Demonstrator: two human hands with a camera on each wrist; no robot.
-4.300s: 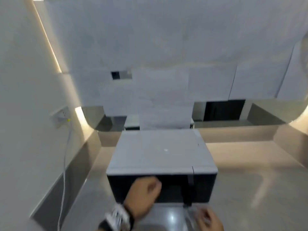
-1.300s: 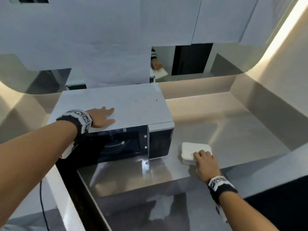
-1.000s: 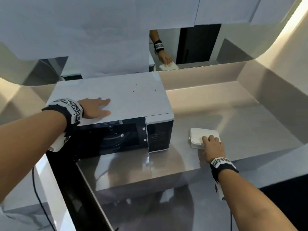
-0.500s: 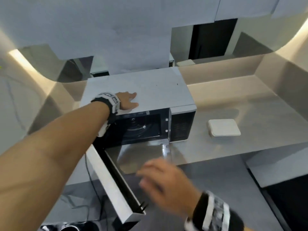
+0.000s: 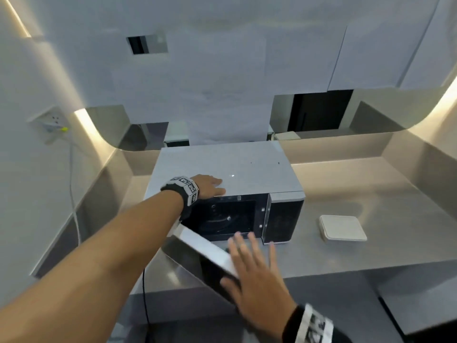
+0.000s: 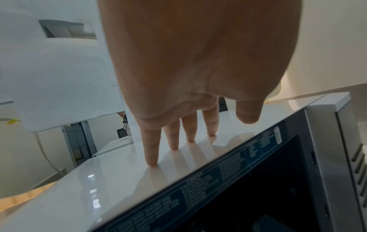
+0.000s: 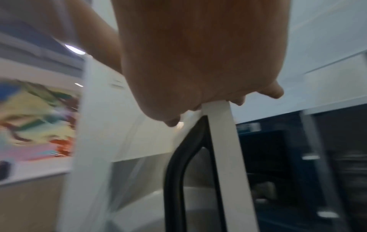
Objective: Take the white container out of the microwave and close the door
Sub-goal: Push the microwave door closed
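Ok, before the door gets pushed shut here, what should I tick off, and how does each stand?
1. Container out of the microwave, on the counter: ok.
2. Cavity empty: ok, only the turntable shows.
3. Left hand flat on the microwave top, steadying it: ok.
4. Right hand on the door, fingers straight: ok.
5. Door shut: not ok, partly open.
6. Latch engaging: cannot tell.

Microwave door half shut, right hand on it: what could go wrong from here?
1. The right hand pushes the microwave door near its free edge with flat fingers; they may get caught as the door meets the frame.
2. A hard push could shift the microwave; only the left hand lying flat on top steadies it.
3. The white container sits apart on the counter, so it is probably safe.
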